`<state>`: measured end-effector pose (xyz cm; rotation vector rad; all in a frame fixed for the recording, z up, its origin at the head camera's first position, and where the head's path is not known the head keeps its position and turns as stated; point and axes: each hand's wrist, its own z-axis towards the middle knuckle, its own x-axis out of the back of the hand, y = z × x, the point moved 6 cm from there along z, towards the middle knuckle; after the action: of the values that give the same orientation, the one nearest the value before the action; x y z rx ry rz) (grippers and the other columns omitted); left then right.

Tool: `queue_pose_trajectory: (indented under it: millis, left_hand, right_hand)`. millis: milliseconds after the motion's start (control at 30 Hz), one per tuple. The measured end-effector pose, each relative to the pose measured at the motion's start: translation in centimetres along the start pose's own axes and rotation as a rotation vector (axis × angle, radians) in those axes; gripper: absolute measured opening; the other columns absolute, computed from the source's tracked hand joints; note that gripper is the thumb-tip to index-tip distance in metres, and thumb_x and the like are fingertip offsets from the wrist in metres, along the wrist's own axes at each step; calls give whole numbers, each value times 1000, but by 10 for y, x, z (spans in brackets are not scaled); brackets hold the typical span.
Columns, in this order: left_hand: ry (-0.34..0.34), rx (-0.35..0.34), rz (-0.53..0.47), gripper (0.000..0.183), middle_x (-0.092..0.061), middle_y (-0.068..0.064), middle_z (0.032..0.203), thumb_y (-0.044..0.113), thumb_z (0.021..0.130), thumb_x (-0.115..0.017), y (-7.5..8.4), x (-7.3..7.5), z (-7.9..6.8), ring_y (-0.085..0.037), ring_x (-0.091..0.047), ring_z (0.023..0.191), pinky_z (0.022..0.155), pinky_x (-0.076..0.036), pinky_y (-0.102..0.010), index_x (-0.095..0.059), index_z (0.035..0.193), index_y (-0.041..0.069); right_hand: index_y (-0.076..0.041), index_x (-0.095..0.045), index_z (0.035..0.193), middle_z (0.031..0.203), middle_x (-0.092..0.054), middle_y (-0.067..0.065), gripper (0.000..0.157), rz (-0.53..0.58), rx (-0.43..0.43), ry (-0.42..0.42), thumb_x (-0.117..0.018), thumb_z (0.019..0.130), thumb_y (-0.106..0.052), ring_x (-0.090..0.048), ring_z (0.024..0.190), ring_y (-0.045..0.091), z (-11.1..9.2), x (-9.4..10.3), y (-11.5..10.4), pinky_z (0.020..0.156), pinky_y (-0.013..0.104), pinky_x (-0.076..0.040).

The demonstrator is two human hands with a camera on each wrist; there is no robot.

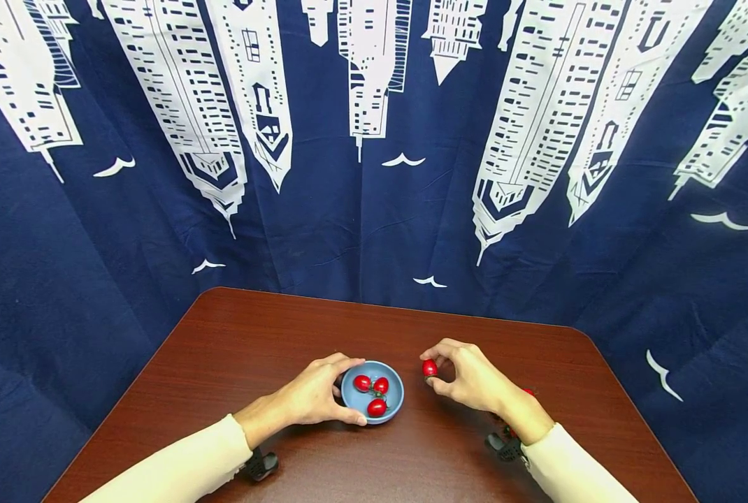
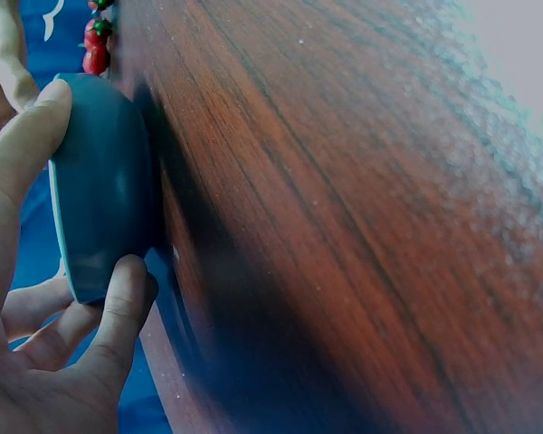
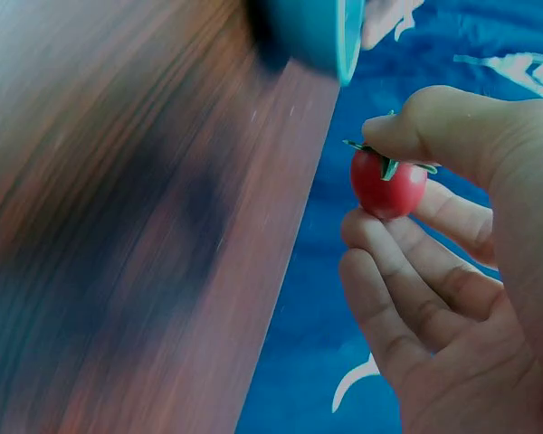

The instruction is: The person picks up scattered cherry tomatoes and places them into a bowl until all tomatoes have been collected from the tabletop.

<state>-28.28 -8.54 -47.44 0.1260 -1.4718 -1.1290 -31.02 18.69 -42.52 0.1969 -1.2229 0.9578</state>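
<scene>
A small blue bowl (image 1: 397, 404) stands on the table with three red cherry tomatoes (image 1: 377, 407) inside. My left hand (image 1: 314, 392) grips the bowl from its left side, thumb at the near rim and fingers at the far rim. In the left wrist view, the bowl's outer wall (image 2: 109, 181) shows between thumb and fingers. Right of the bowl, my right hand (image 1: 475, 377) pinches one cherry tomato (image 1: 429, 368) between thumb and fingertips. The right wrist view shows this tomato (image 3: 386, 185) with its green stem leaves under the thumb.
More cherry tomatoes (image 1: 508, 431) lie on the brown table (image 1: 286, 321) under my right forearm, mostly hidden by it. Behind the table hangs a dark blue curtain (image 1: 324, 230) with white building prints. A black wrist strap mount (image 1: 262, 464) sits below my left wrist.
</scene>
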Motion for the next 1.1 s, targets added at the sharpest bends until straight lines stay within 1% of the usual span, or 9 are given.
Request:
queue_pose_trajectory:
  millis: [200, 367, 500, 533, 600, 767, 867, 933, 1100]
  left_hand:
    - [-5, 6, -15, 100, -65, -7, 127, 48, 74, -99, 0, -1, 0, -15, -75, 102, 81, -60, -13, -55, 154, 6]
    - [-11, 8, -27, 100, -65, -8, 127, 48, 75, -98, 0, -1, 0, -18, -74, 107, 80, -60, -12, -55, 154, 5]
    - [-22, 9, -34, 100, -64, -9, 129, 48, 76, -98, 0, -1, 0, -20, -72, 112, 81, -59, -12, -54, 155, 6]
    - [-23, 9, -34, 100, -64, -9, 130, 49, 76, -97, 0, -1, 0, -20, -72, 113, 81, -59, -12, -53, 155, 6]
    - [-26, 11, -36, 100, -64, -9, 130, 49, 76, -97, 0, -1, 1, -21, -71, 114, 81, -59, -12, -53, 155, 7]
    - [-24, 9, -41, 100, -64, -8, 130, 50, 76, -97, -2, -1, 0, -20, -71, 114, 81, -59, -12, -53, 155, 8]
    - [-28, 15, -40, 100, -64, -7, 131, 52, 76, -96, -3, -1, 0, -20, -71, 115, 81, -60, -12, -53, 156, 9]
    - [-30, 20, -37, 100, -63, -6, 132, 52, 77, -96, -4, -1, 0, -20, -72, 114, 81, -60, -12, -53, 156, 10]
    - [-27, 20, -32, 99, -63, -5, 132, 51, 77, -96, -3, -1, -1, -21, -72, 114, 82, -60, -13, -53, 156, 9]
  right_hand:
    - [-13, -76, 118, 105, -73, -8, 37, 23, 37, -72, -88, 83, -15, -70, 90, 9, 13, -11, -27, 73, 21, -57]
    - [-10, -76, 120, 107, -72, -6, 37, 53, 74, -143, -87, 86, -16, -71, 91, 9, 25, -22, -48, 80, 24, -62]
    - [-10, -76, 122, 109, -72, -5, 37, 73, 88, -199, -86, 88, -18, -72, 90, 15, 32, -31, -59, 76, 21, -59]
    - [-10, -76, 123, 109, -71, -5, 37, 74, 92, -211, -86, 88, -18, -72, 90, 17, 34, -33, -61, 74, 20, -58]
    - [-10, -76, 123, 108, -71, -5, 37, 67, 102, -230, -85, 88, -19, -72, 90, 19, 37, -37, -66, 75, 20, -58]
    - [-9, -76, 124, 110, -73, -3, 37, 62, 122, -273, -83, 88, -18, -74, 94, 15, 45, -48, -74, 86, 31, -65]
    - [-9, -76, 125, 110, -73, -2, 38, 63, 127, -290, -82, 89, -18, -74, 94, 14, 47, -53, -75, 85, 32, -65]
    - [-9, -76, 125, 109, -73, -3, 38, 54, 132, -291, -83, 89, -18, -73, 92, 13, 49, -56, -75, 83, 29, -65]
    - [-11, -77, 127, 109, -73, -4, 39, 24, 126, -293, -83, 89, -19, -71, 90, 13, 50, -59, -75, 78, 19, -60]
